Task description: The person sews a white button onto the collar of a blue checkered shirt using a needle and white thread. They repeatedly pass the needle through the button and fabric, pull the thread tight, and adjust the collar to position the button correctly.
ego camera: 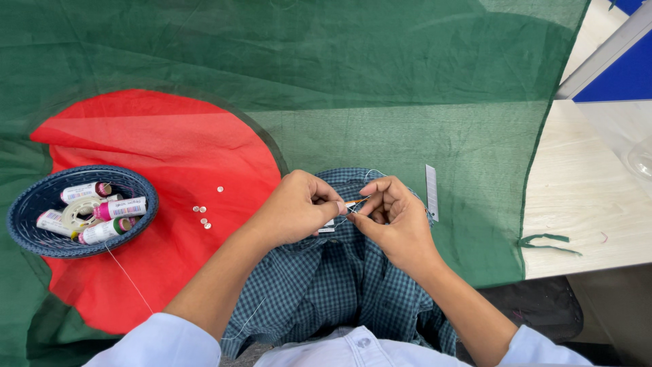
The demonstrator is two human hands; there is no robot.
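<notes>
Both hands, left hand (299, 207) and right hand (394, 217), pinched a thin needle (354, 202) between their grips (light, slippery, best held mid-shaft) over the soft checked shirt (326, 278) beneath.

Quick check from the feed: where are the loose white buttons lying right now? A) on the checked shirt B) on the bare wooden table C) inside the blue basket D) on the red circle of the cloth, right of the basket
D: the small white buttons lie on the red circle, between the blue basket and the left hand.
</notes>
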